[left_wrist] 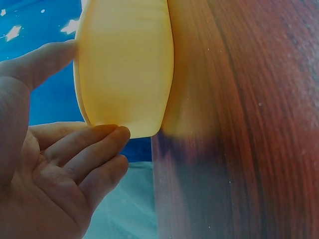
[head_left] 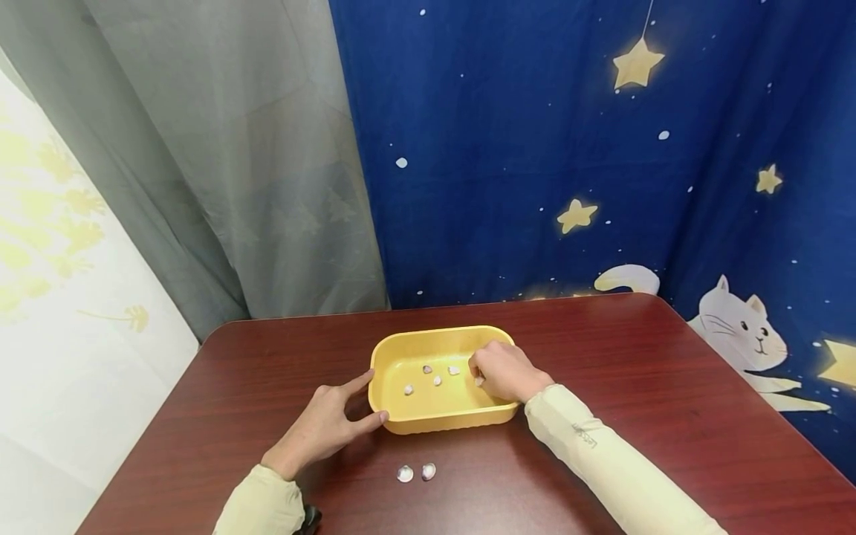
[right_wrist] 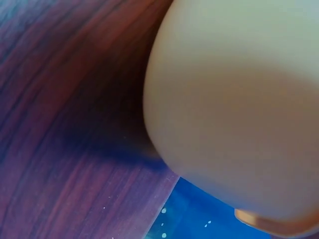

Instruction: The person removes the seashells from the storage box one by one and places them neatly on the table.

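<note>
A yellow plastic tray (head_left: pixel 438 423) with rounded corners sits on the table. Several small seashells (head_left: pixel 409 389) are scattered over its floor. My right hand (head_left: pixel 504 368) reaches over the tray's right end, fingers curled down and pinching a small pale shell (head_left: pixel 478 381). With thumb and fingers spread, my left hand (head_left: pixel 321 423) touches the tray's left end. The left wrist view shows the thumb against one side and the nearly straight fingers (left_wrist: pixel 102 149) at the end wall. Tray wall (right_wrist: pixel 234 114) fills much of the right wrist view, where my right fingers are hidden.
Two whitish shells, one on the left (head_left: pixel 405 473) and one on the right (head_left: pixel 429 471), lie on the reddish-brown wooden table (head_left: pixel 635 349) in front of the tray. Beyond the far edge hang a grey curtain (head_left: pixel 267 148) and a blue starry curtain (head_left: pixel 508 148).
</note>
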